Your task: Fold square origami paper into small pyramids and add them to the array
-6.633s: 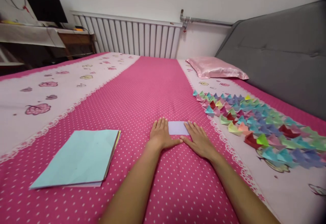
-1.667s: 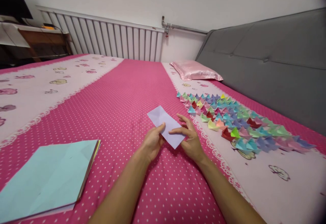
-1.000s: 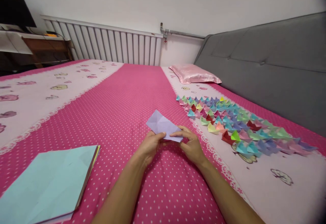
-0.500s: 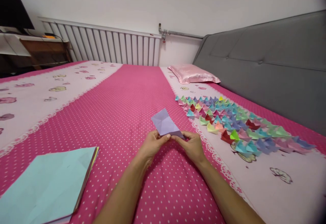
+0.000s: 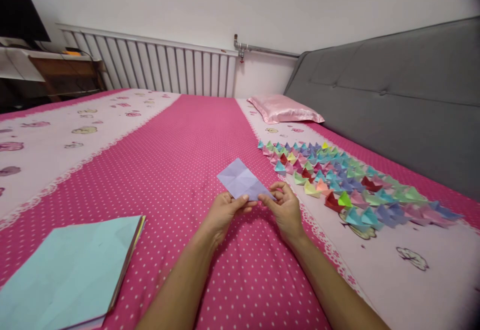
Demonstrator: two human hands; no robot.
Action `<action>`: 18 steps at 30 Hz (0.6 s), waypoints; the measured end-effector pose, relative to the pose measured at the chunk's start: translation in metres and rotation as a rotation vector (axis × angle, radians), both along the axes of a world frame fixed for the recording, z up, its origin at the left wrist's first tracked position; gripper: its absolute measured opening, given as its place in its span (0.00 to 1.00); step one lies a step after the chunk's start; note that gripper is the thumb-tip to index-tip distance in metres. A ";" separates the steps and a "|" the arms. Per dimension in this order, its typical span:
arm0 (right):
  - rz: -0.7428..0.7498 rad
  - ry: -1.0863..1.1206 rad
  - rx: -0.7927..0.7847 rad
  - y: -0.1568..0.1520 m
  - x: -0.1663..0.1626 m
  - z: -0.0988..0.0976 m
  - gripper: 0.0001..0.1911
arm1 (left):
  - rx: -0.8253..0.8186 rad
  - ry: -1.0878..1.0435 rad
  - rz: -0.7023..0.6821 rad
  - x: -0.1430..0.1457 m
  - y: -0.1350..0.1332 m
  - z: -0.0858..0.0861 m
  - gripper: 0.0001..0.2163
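- The left hand [image 5: 225, 215] is pinching the purple paper [image 5: 240, 177] at its near edge, thumb on top, fingers underneath.
- The right hand [image 5: 285, 210] is gripping the right corner, thumb and fingers closing on it.
- That creased paper is lying slantwise between both hands, over the pink bedspread [image 5: 210, 130].
- On the left, a stack of paper [image 5: 75, 265] is resting, pale blue uppermost.
- To the right, many colourful paper boats [image 5: 350, 182] are sitting in rows.
- Beyond them a pink pillow [image 5: 285, 108] is lying near the grey headboard [image 5: 390, 75].
- A white radiator [image 5: 161, 62] is lining the wall behind.
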State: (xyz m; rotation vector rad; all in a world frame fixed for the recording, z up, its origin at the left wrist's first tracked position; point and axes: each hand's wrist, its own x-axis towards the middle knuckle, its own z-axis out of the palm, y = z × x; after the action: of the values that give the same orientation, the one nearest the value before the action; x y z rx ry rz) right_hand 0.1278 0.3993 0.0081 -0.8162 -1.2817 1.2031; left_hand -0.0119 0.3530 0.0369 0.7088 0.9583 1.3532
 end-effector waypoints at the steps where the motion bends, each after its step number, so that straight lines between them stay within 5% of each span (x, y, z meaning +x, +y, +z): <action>1: -0.011 0.001 -0.003 0.000 0.000 0.000 0.19 | -0.005 0.009 0.010 0.000 0.000 0.000 0.06; 18: 0.096 0.027 -0.086 -0.001 0.001 0.004 0.19 | -0.086 0.030 0.094 -0.003 0.003 -0.002 0.04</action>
State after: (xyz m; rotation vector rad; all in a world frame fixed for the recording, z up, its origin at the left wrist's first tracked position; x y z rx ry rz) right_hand 0.1288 0.3983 0.0119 -0.8056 -1.2662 1.3496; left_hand -0.0146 0.3557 0.0353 0.6267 1.0786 1.3773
